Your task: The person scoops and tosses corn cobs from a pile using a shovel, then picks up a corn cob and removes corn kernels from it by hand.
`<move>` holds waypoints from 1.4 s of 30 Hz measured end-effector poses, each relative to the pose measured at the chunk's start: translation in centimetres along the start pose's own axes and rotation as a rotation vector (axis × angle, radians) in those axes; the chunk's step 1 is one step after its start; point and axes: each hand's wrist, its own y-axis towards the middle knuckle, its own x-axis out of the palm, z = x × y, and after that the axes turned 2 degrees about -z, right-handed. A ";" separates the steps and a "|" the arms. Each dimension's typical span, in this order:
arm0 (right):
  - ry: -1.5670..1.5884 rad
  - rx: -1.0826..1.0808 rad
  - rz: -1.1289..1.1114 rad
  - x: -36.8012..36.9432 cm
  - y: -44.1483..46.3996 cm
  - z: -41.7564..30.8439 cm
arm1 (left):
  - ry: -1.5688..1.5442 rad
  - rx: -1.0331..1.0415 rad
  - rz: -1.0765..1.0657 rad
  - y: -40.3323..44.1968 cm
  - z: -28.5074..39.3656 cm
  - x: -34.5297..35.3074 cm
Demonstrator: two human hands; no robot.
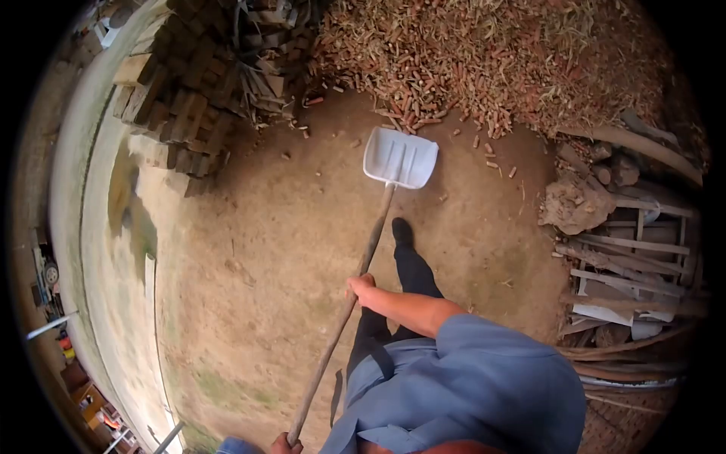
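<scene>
A white scoop shovel (399, 157) with a long wooden shaft (333, 340) reaches forward from my body. Its ribbed blade holds nothing and lies at the near edge of a heap of corncobs (484, 60). Partway along the shaft, my right hand (361, 288) is closed around the wood. My left hand (286, 444) grips the rear part of the shaft at the bottom edge of the view, partly cut off. One dark shoe (402, 231) is just behind the blade.
Stacked bricks (189, 113) rise at the upper left, beside piled scrap. Along the right are a rough stump (578, 200), branches and a wooden frame (643, 250). Loose cobs lie on the bare dirt floor (249, 250). A concrete strip (113, 303) runs down the left.
</scene>
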 end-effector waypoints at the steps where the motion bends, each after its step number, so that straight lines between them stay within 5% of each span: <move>1: 0.004 0.001 -0.013 0.4 0.1 -1.0 | -0.031 -0.011 0.013 0.1 1.9 -2.3; 12: 0.325 -0.075 -0.129 -3.0 4.1 -15.8 | -0.135 -0.043 0.036 7.1 17.1 -5.8; 15: 0.186 -0.125 -0.076 -4.4 5.4 -16.3 | -0.326 0.129 -0.016 7.0 18.9 -5.8; 17: 0.165 -0.140 -0.076 -5.3 5.2 -16.5 | -0.630 -0.026 -0.289 6.8 18.0 -4.4; 21: 0.149 -0.127 -0.088 -5.8 8.6 -19.5 | -0.270 -0.094 -0.331 8.8 20.5 -4.1; 25: 0.127 -0.227 -0.070 -5.3 12.0 -26.1 | -0.359 0.119 -0.048 11.3 26.0 -5.8; 29: 0.038 -0.209 -0.022 -6.9 11.4 -23.6 | -0.292 0.169 0.025 12.6 23.6 1.2; 33: 0.056 -0.213 -0.020 -7.3 13.5 -24.5 | -0.208 0.008 -0.080 14.7 23.2 4.1; 36: 0.061 -0.214 -0.043 -7.2 14.1 -24.0 | -0.228 0.161 0.028 14.3 22.7 4.1; 41: 0.067 -0.276 -0.018 -5.4 12.2 -23.8 | -0.396 -0.028 -0.225 15.7 23.6 0.2; 42: 0.073 -0.214 -0.039 -6.3 13.0 -25.1 | -0.378 -0.089 -0.249 14.5 28.3 -4.2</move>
